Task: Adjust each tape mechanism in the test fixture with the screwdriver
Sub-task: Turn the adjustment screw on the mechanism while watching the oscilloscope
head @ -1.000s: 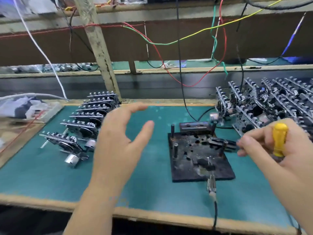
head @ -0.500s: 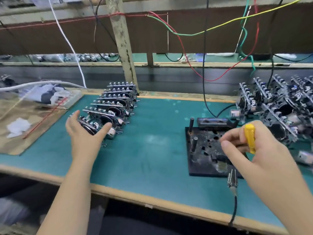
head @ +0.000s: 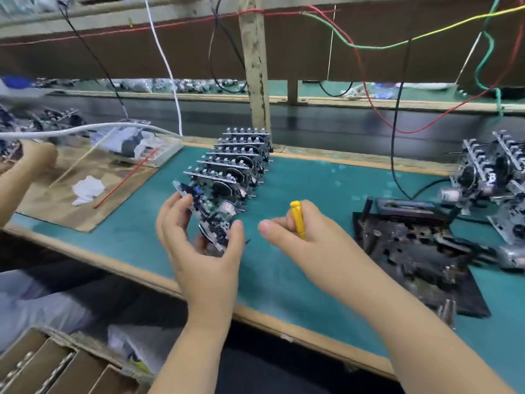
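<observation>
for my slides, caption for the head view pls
Left hand holds a tape mechanism; right hand grips the yellow screwdriver.

Left grip (head: 199, 245) and right grip (head: 306, 237) both curled

mechanisms in row (head: 238, 160): 5 | screwdriver (head: 297, 218): 1 | fixture (head: 420, 260): 1

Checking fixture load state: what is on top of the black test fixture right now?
No mechanism sits on the fixture; only its own posts and clamps show. Its near left edge is hidden behind the right hand, which grips the screwdriver. The left hand holds a mechanism.
</observation>
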The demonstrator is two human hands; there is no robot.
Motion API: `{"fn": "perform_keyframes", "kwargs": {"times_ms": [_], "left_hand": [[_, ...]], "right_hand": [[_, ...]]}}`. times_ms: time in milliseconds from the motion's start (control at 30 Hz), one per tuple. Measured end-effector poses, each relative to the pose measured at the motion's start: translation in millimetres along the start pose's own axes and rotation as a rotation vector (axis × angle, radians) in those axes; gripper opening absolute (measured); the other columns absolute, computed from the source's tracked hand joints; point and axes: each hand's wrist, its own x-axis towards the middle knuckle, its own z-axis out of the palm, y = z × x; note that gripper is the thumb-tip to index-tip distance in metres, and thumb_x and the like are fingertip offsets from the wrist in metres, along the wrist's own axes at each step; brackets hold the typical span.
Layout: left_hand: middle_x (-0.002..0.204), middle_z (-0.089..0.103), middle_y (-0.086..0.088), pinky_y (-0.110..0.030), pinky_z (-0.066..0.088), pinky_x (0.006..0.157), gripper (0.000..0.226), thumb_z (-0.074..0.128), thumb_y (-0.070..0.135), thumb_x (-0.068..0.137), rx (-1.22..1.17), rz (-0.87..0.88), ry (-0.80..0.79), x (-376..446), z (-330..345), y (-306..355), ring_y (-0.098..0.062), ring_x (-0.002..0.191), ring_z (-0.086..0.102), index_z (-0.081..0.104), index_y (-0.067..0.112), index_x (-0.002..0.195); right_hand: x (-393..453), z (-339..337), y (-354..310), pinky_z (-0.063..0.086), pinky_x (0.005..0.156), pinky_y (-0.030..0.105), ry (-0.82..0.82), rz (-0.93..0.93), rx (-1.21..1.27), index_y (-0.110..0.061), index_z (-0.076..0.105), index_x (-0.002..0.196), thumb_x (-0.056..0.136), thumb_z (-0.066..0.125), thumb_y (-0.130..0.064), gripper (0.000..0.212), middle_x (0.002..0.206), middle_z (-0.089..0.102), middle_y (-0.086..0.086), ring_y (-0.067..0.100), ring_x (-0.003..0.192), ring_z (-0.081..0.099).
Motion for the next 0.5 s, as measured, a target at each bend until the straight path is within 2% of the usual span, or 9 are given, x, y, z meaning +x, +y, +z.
{"fn": "perform_keyframes", "kwargs": {"times_ms": [67, 133, 200, 267, 333, 400, 433, 500], "left_hand": [[0.150, 0.036, -0.013, -0.028, 0.049, 0.097, 0.064, 0.078, 0.023, 0.080, -0.056, 0.208, -0.112, -12, 7, 16, -0.034, 0.140, 0.042, 0.045, 0.020, 0.134], [0.147, 0.033, -0.019, -0.029, 0.045, 0.102, 0.070, 0.079, 0.014, 0.076, -0.095, 0.378, -0.220, -19, 18, 30, -0.037, 0.141, 0.039, 0.042, 0.012, 0.135], [0.148, 0.031, -0.020, -0.034, 0.044, 0.105, 0.080, 0.083, 0.010, 0.071, -0.182, 0.447, -0.331, -23, 32, 43, -0.039, 0.141, 0.037, 0.040, 0.012, 0.139], [0.152, 0.031, -0.015, -0.046, 0.041, 0.109, 0.091, 0.085, 0.018, 0.074, -0.237, 0.465, -0.440, -22, 45, 55, -0.045, 0.141, 0.036, 0.032, 0.017, 0.148], [0.152, 0.035, -0.016, -0.053, 0.035, 0.114, 0.094, 0.084, 0.028, 0.078, -0.271, 0.487, -0.562, -15, 54, 61, -0.044, 0.141, 0.038, 0.027, 0.011, 0.150], [0.154, 0.039, -0.014, -0.048, 0.034, 0.115, 0.099, 0.082, 0.028, 0.080, -0.267, 0.420, -0.710, -4, 61, 62, -0.035, 0.142, 0.041, 0.018, 0.016, 0.154], [0.156, 0.039, -0.008, -0.045, 0.035, 0.115, 0.100, 0.082, 0.027, 0.080, -0.221, 0.351, -0.790, 2, 65, 61, -0.029, 0.143, 0.042, 0.016, 0.019, 0.156], [0.161, 0.034, 0.007, -0.042, 0.034, 0.118, 0.108, 0.082, 0.030, 0.079, -0.066, 0.231, -0.965, 12, 75, 56, -0.012, 0.148, 0.035, 0.011, 0.024, 0.160]], "right_hand": [[-5, 3, -3, 0.039, 0.054, 0.009, -0.049, 0.036, 0.152, -0.032, 0.040, 0.085, 0.069, 0.069, -0.082, 0.060, 0.110, 0.064, -0.021, -0.016, 0.065, 0.051], [-13, -1, -8, 0.040, 0.057, 0.012, -0.033, 0.027, 0.257, -0.035, 0.045, 0.087, 0.049, 0.075, -0.082, 0.067, 0.092, 0.065, -0.025, -0.014, 0.067, 0.056], [-22, -12, -10, 0.042, 0.059, 0.013, 0.023, -0.020, 0.302, -0.041, 0.049, 0.084, 0.043, 0.074, -0.073, 0.059, 0.074, 0.063, -0.029, -0.010, 0.067, 0.060], [-31, -34, -11, 0.039, 0.062, 0.019, 0.115, -0.069, 0.247, -0.052, 0.050, 0.077, 0.040, 0.073, -0.071, 0.048, 0.069, 0.060, -0.034, -0.009, 0.064, 0.059], [-39, -68, -7, 0.039, 0.066, 0.025, 0.267, -0.125, 0.124, -0.057, 0.048, 0.076, 0.038, 0.074, -0.075, 0.049, 0.075, 0.061, -0.036, -0.007, 0.066, 0.058], [-46, -108, 0, 0.044, 0.070, 0.031, 0.443, -0.151, -0.122, -0.055, 0.046, 0.082, 0.038, 0.072, -0.082, 0.058, 0.093, 0.064, -0.033, -0.005, 0.073, 0.060], [-47, -128, 5, 0.046, 0.071, 0.033, 0.486, -0.131, -0.288, -0.052, 0.043, 0.086, 0.038, 0.070, -0.085, 0.064, 0.100, 0.065, -0.028, -0.003, 0.078, 0.061], [-42, -160, 17, 0.048, 0.072, 0.038, 0.413, -0.055, -0.604, -0.042, 0.036, 0.089, 0.040, 0.069, -0.084, 0.073, 0.103, 0.066, -0.014, 0.009, 0.087, 0.063]]}}
